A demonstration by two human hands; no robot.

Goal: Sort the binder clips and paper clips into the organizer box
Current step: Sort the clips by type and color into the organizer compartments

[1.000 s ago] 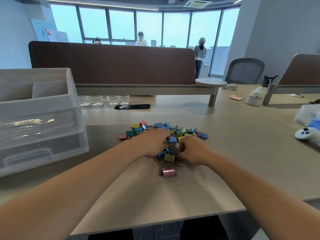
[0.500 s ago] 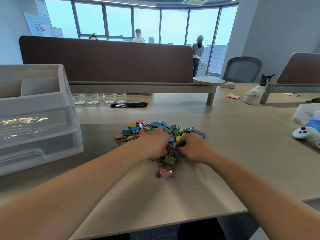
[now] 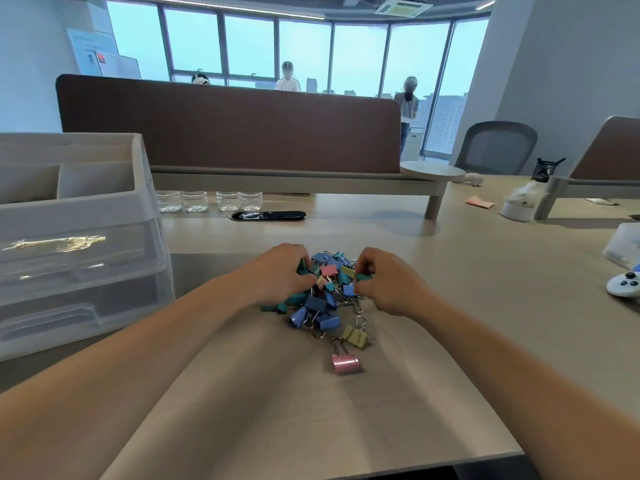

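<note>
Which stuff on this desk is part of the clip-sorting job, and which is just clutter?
Job: binder clip pile, stray pink clip, organizer box, left hand and right hand in the pile.
Clutter: clear bottles, white controller, pink note, black cable cover.

1. A pale wooden table (image 3: 450, 271) spans the view.
2. At left, a clear organizer box (image 3: 76, 258) stands on it.
3. At centre, a heap of coloured binder clips (image 3: 325, 303); one pink clip (image 3: 346, 364) lies apart, nearer.
4. At right, a white controller (image 3: 623, 285).
</note>
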